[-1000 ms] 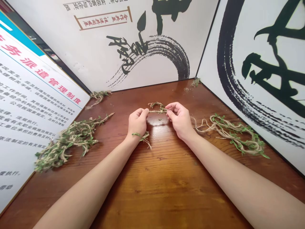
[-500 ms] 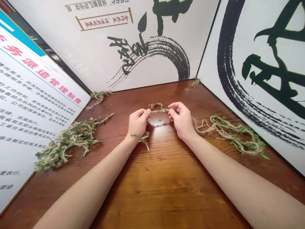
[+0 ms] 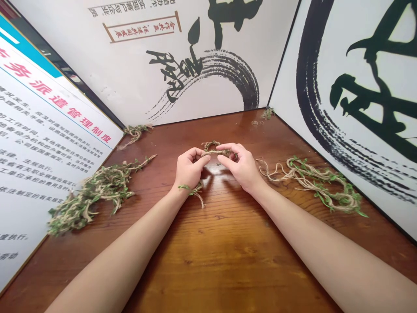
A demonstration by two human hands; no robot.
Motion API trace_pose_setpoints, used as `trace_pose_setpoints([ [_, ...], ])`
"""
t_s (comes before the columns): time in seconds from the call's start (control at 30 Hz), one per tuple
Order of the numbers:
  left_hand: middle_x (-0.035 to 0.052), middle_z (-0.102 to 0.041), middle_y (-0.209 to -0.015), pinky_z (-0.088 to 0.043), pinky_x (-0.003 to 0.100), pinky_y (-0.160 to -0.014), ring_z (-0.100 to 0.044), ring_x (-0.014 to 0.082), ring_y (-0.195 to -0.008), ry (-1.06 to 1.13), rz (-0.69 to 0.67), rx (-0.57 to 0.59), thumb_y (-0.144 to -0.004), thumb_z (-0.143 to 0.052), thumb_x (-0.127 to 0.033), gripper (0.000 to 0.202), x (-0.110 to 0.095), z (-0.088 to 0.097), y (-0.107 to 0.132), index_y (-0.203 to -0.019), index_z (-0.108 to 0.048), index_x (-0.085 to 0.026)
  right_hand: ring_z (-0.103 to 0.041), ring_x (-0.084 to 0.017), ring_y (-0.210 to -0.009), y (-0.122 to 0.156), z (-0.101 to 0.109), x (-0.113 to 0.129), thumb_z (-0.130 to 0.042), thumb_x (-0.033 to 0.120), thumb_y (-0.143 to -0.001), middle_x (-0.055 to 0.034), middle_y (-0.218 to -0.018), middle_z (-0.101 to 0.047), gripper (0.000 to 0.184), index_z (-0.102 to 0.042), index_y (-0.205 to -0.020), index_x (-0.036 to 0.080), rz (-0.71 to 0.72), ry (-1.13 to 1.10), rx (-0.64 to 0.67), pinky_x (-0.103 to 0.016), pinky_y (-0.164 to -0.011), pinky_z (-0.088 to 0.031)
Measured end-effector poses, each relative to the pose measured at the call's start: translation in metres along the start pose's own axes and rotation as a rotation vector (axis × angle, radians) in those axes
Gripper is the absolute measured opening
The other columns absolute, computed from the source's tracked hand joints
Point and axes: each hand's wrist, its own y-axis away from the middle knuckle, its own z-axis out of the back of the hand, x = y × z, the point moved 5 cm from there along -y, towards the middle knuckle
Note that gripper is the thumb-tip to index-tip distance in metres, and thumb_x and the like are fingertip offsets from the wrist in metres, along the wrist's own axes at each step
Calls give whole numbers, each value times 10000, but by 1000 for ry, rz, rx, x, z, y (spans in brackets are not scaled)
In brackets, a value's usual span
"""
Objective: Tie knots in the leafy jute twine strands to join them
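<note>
From my end, the tbl top (image 3: 228,234) looked like varnished wood: glossy, smooth, grain clear, w/ a bright glare near the middle. The jute twine loop (image 3: 213,151) and the twine bundles (image 3: 94,195) were rough, hairy fibre. The green leaves (image 3: 325,198) on them were too small for me to tell plastic from real. The back wall (image 3: 107,91) looked matt white w/ black print, the calligraphy panel (image 3: 286,130) smooth and matt. The notice board (image 3: 42,143) was smooth, prob. printed plastic or paper.
</note>
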Motion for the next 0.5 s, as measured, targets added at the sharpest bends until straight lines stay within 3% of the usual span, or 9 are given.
trace_pose_setpoints([
  [0.07,-28,-539,-635,-401,234,-540,-474,107,-565,1,-36,-22,-666,-718,-258,179,1,1,1,-814,-672,-170,-469,-157,-676,1,-1,0,-711,330,-807,-6,-806,-547,109,-752,-862,245,14,80,-3,-332,-703,-453],
  [0.2,19,-588,-973,-487,254,-634,-519,94,-630,-93,-110,-175,-633,-649,-82,488,3,8,2,-1102,-649,-216,-531,-178,-734,1,3,-1,-661,321,-861,-28,-811,-589,131,-702,-778,228,37,123,-101,-336,-728,-459],
  [0.3,68,-514,-1211,-542,335,-812,-558,107,-715,-216,-94,-412,-636,-617,-21,591,8,22,2,-1185,-594,-241,-577,-196,-823,0,8,-2,-640,283,-871,-49,-860,-633,125,-664,-766,220,46,102,-195,-340,-784,-469],
  [0.43,93,-416,-1305,-498,456,-1013,-581,183,-949,-225,-33,-786,-633,-558,14,662,12,48,4,-1233,-474,-252,-598,-202,-850,0,10,-3,-645,293,-869,-58,-888,-655,124,-666,-773,218,33,104,-216,-341,-794,-476],
  [0.5,100,-402,-1327,-460,500,-1072,-551,227,-1088,-270,-94,-875,-616,-550,10,674,6,54,8,-1230,-452,-251,-613,-205,-858,0,10,-3,-645,303,-872,-63,-895,-671,125,-677,-786,216,28,111,-214,-347,-808,-481],
])
